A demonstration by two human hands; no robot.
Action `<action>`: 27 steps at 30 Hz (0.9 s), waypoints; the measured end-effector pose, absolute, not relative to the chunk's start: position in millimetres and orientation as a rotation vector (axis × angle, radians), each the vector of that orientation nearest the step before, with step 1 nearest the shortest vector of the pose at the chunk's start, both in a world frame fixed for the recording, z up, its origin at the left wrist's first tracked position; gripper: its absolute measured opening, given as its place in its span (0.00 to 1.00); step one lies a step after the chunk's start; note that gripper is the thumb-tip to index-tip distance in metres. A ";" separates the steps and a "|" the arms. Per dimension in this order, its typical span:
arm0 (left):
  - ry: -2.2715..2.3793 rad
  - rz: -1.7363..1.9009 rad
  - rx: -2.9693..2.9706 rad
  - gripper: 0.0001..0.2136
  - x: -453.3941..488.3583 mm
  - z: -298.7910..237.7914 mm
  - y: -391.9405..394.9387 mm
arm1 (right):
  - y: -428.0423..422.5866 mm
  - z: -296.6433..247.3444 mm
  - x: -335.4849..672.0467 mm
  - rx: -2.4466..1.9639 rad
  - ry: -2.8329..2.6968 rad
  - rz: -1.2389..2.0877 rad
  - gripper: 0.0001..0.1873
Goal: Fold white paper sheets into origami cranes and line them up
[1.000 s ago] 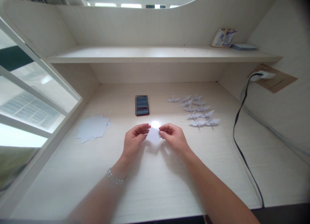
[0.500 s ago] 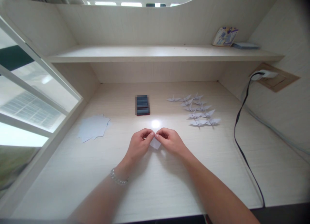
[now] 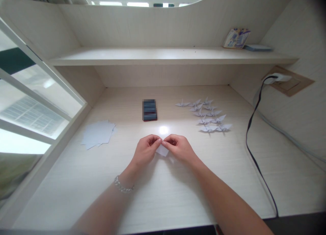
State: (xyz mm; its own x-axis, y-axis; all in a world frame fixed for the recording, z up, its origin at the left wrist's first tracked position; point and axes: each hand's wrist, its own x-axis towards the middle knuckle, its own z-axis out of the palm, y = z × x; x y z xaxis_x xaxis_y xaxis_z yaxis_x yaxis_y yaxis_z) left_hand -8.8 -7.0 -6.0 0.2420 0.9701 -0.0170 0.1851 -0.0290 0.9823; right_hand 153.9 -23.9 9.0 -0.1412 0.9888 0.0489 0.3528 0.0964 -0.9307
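Observation:
A small folded piece of white paper (image 3: 162, 151) is pinched between both hands above the middle of the desk. My left hand (image 3: 147, 147) is closed, thumb and fingertips on the paper's upper left edge. From the other side my right hand (image 3: 179, 147) grips it the same way, the two thumb tips almost meeting. The upper part of the paper is hidden by the fingers; its lower corner points toward me. Several folded white paper cranes (image 3: 207, 114) stand in rows to the right, beyond my right hand.
A loose stack of white paper sheets (image 3: 98, 133) lies at left. A dark, pixelated phone-like object (image 3: 149, 109) rests behind the hands. At right, a black cable (image 3: 248, 136) runs from a wall socket (image 3: 290, 81) down across the desk. A shelf (image 3: 152, 55) spans the back, holding a small box (image 3: 236, 38).
Both hands and the folded paper have shifted very slightly left. The grip on the paper stays the same, and the cranes and sheets have not moved.

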 end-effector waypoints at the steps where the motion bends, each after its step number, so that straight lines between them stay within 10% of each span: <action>1: 1.149 0.929 1.467 0.11 -9.4 -5.5 -6.7 | -23.5 8.9 154.2 -1.349 -1.605 1.067 0.09; 27: 1.163 0.992 1.311 0.11 -6.9 -3.9 -7.8 | -22.1 9.3 152.8 -1.316 -1.486 1.144 0.09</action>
